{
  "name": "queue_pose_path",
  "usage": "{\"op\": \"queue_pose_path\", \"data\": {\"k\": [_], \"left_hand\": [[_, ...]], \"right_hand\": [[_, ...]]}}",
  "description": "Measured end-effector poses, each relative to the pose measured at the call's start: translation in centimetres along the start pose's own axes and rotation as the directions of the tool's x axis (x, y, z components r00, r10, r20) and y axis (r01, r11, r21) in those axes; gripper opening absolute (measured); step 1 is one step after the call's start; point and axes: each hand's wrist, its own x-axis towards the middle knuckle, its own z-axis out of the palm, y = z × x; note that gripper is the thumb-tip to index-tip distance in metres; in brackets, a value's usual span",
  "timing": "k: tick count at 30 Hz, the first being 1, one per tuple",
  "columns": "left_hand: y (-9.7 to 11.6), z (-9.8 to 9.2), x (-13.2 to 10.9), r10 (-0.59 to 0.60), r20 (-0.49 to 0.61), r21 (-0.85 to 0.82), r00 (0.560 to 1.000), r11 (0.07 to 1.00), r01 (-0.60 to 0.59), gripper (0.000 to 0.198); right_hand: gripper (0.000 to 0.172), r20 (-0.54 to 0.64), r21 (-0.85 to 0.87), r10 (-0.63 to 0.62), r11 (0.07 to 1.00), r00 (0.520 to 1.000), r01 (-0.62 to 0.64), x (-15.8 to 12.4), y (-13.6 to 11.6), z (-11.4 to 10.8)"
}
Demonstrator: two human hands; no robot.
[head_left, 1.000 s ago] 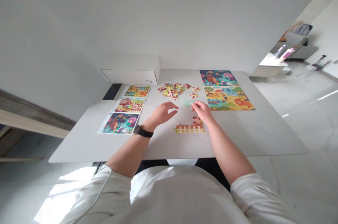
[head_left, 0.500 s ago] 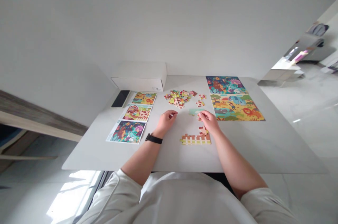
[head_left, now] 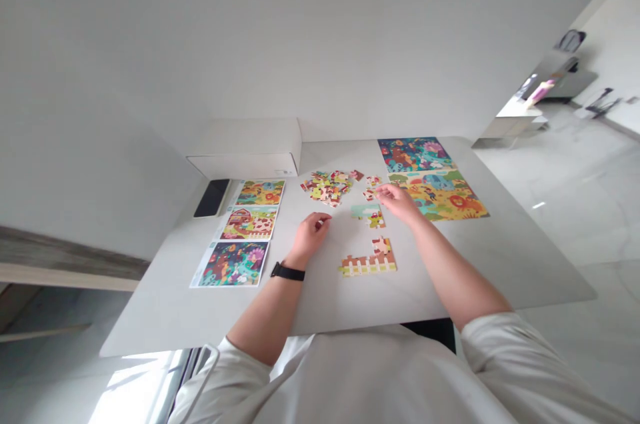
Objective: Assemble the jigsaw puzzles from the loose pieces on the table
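My right hand (head_left: 397, 201) reaches over the upper right of the work area, fingers stretched out and slightly apart. Its fingertips are beside a loose cow-patterned puzzle piece (head_left: 369, 195); whether they touch it I cannot tell. My left hand (head_left: 311, 235), with a black band on the wrist, rests on the table with fingers curled closed, and nothing shows in them. Between the hands lies a joined section with sky and a red vehicle (head_left: 369, 215). Nearer me is a joined fence section (head_left: 367, 265) with cow-patterned pieces above its right end.
A heap of puzzle pieces (head_left: 327, 188) lies beyond my hands. Three small picture sheets (head_left: 247, 222) and a phone (head_left: 211, 198) lie left. A white box (head_left: 245, 151) stands against the wall. Two larger pictures (head_left: 440, 194) lie right, partly under my right arm.
My right hand has moved away from me, off the sky section toward the loose pieces. The vehicle part of that section is now uncovered. My left hand stays curled; the view has shifted slightly.
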Motion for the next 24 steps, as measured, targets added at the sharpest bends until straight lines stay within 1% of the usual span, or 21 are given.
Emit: {"op": "queue_pose_path", "data": {"k": [2, 4, 7, 11, 13, 16, 18, 21, 24], "left_hand": [[-0.1, 0.0, 0.0, 0.0, 0.004, -0.015, 1.0, 1.0, 0.0, 0.024], [-0.2, 0.0, 0.1, 0.0, 0.007, -0.031, 1.0, 1.0, 0.0, 0.023], [-0.4, 0.1, 0.3, 0.004, 0.005, -0.052, 1.0, 0.999, -0.004, 0.023], [-0.6, 0.3, 0.4, 0.003, 0.011, -0.067, 1.0, 0.998, -0.003, 0.023], [-0.5, 0.3, 0.3, -0.003, 0.02, -0.071, 1.0, 0.997, 0.004, 0.023], [-0.2, 0.2, 0.1, -0.008, 0.038, -0.088, 0.999, 0.996, 0.011, 0.023], [0.0, 0.1, 0.2, -0.01, 0.044, -0.098, 0.999, 0.995, 0.015, 0.023], [0.0, 0.1, 0.3, -0.016, 0.047, -0.098, 0.999, 0.995, 0.021, 0.022], [0.0, 0.2, 0.5, -0.019, 0.057, -0.088, 0.998, 0.996, 0.024, 0.022]], "right_hand": [[0.022, 0.025, -0.074, 0.022, 0.997, 0.999, -0.02, 1.9, -0.2, -0.1], [0.019, 0.035, -0.142, 0.05, 0.989, 0.998, -0.045, 3.8, -0.7, 0.6], [0.019, 0.046, -0.239, 0.105, 0.967, 0.993, -0.091, 6.8, -1.7, 2.6], [0.02, 0.065, -0.393, 0.088, 0.918, 0.994, -0.056, 10.4, -3.5, 5.9], [0.023, 0.074, -0.484, 0.088, 0.874, 0.993, -0.041, 11.7, -4.1, 7.4], [0.024, 0.13, -0.588, 0.106, 0.809, 0.986, -0.009, 12.7, -4.2, 8.7], [0.025, 0.139, -0.598, 0.101, 0.802, 0.985, 0.003, 12.8, -3.8, 9.2], [0.027, 0.063, -0.521, 0.058, 0.853, 0.996, -0.016, 12.3, -2.8, 9.2], [0.015, 0.0, -0.355, 0.052, 0.934, 0.999, -0.049, 11.3, -2.0, 8.6]]}}
